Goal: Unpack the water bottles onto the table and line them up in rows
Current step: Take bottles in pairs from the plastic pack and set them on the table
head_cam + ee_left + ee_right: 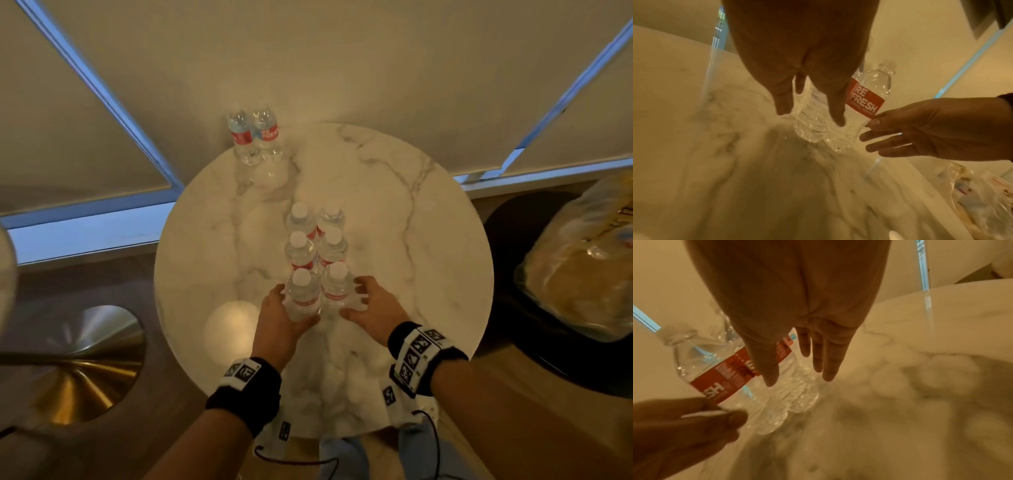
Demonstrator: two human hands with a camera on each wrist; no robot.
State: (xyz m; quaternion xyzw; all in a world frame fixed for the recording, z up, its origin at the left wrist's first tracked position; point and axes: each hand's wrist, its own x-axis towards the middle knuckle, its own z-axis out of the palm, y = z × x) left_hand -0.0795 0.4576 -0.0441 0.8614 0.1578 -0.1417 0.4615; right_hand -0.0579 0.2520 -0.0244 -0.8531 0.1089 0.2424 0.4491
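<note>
A round marble surface (pixel 428 240) is carrying six bottles (pixel 301 253), all standing upright, caps up, in two side-by-side files of three running away from the person. Two more bottles (pixel 269 132) are standing at its far left edge. The left hand (pixel 279 318) is wrapping a loose grip round the near-left bottle (pixel 303 296), thumb in front. The right hand (pixel 371 308) is spreading wide, nearly straight fingertips (pixel 873 122) touching the near-right bottle (pixel 337 287).

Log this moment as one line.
step: aligning | left hand: holds near-left bottle | right hand: touches near-right bottle | table: six bottles in two rows, pair at far edge
</note>
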